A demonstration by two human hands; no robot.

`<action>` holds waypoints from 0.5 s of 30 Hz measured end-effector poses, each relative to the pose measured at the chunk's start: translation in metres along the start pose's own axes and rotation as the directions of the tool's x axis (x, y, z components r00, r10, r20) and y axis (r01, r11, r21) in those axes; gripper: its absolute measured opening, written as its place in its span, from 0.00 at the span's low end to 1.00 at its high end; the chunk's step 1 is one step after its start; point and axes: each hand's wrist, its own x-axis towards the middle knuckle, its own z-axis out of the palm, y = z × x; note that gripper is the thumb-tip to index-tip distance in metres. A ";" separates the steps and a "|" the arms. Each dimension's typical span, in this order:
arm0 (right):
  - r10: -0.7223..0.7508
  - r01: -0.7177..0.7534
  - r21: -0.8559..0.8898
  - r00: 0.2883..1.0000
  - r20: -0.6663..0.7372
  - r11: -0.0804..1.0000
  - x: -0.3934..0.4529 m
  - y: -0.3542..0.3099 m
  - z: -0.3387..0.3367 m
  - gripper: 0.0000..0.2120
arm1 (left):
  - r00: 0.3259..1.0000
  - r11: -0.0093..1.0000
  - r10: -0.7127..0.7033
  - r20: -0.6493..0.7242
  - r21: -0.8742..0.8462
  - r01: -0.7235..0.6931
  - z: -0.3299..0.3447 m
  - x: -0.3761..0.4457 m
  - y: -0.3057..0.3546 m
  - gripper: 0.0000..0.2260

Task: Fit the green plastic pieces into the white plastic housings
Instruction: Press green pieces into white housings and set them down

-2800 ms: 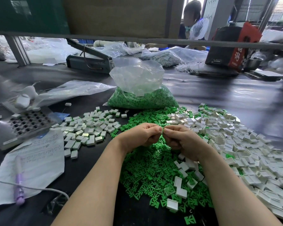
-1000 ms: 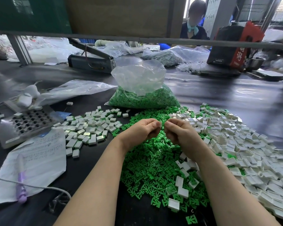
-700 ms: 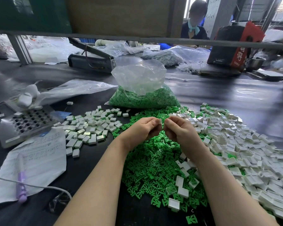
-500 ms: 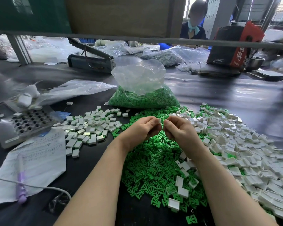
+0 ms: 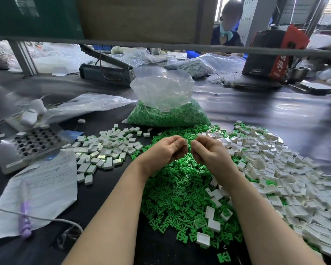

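My left hand [image 5: 165, 150] and my right hand [image 5: 206, 152] hover side by side over a heap of loose green pieces [image 5: 180, 188]. The left fingertips pinch a small white housing [image 5: 185, 142]. My right hand's fingers are curled shut just beside it with a small gap between the hands; what they hold is hidden. A wide pile of empty white housings [image 5: 285, 169] lies to the right. A smaller pile of fitted white housings with green edges [image 5: 107, 150] lies to the left.
A clear bag of green pieces [image 5: 166, 109] stands behind the hands. A keypad device [image 5: 29, 144], a written paper [image 5: 44, 188], a purple pen [image 5: 24, 217] and a cable lie left. A person sits behind the far shelf bar.
The hands have drawn slightly apart, and the white housing now shows at my left fingertips. The piles have not moved.
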 end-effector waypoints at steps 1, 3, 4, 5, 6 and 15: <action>0.003 -0.003 0.011 1.000 -0.009 1.000 0.000 0.000 0.001 0.13 | 1.000 1.000 0.003 -0.006 0.006 -0.003 0.000 0.000 0.000 0.11; 0.012 -0.012 0.026 1.000 -0.021 1.000 0.001 0.001 0.002 0.14 | 1.000 1.000 0.007 -0.012 0.021 -0.007 0.000 0.000 -0.001 0.11; 0.015 -0.014 0.031 0.999 -0.028 0.999 0.001 0.001 0.002 0.15 | 1.000 1.000 0.013 -0.011 0.026 -0.013 0.000 0.000 -0.002 0.12; 0.015 -0.014 0.036 0.999 -0.036 0.999 0.001 0.002 0.001 0.15 | 1.000 1.000 0.019 -0.006 0.023 -0.019 0.000 0.000 -0.002 0.12; 0.012 -0.010 0.038 0.999 -0.043 0.999 0.001 0.002 0.001 0.15 | 1.000 1.000 0.025 -0.002 0.013 -0.025 0.000 0.000 -0.002 0.12; -0.035 0.036 0.036 0.999 -0.036 0.999 0.000 0.000 0.001 0.15 | 1.000 1.000 0.023 -0.003 -0.004 -0.023 0.000 0.002 -0.004 0.11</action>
